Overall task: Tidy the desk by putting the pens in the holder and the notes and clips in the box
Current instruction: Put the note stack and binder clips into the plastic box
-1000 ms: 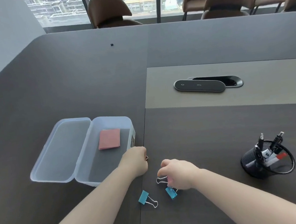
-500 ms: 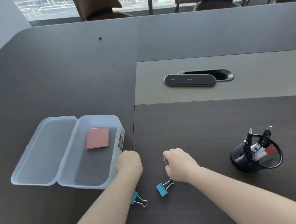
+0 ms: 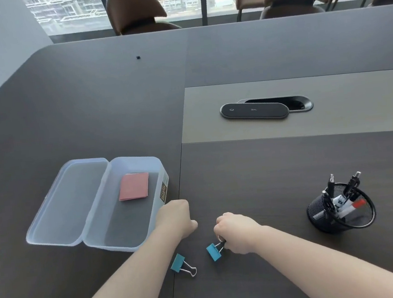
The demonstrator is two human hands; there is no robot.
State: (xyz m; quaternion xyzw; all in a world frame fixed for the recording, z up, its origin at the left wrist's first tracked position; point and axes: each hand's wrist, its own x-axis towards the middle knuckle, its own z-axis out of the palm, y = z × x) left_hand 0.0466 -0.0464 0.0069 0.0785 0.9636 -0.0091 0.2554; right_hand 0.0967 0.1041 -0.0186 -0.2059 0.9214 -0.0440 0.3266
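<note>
One blue clip (image 3: 213,252) sits near the desk's (image 3: 267,185) front edge, its wire handles pinched in the right hand (image 3: 238,233). A second clip (image 3: 181,264) lies loose just left of it. The left hand (image 3: 176,217) is clenched beside the open box (image 3: 137,246), contents unseen. Pens (image 3: 347,208) stand in the holder (image 3: 319,216) toward the right edge.

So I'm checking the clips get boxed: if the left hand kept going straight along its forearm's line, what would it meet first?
Probably the clear box: the closed left hand sits just short of its near right wall, though depth is hard to judge.
</note>
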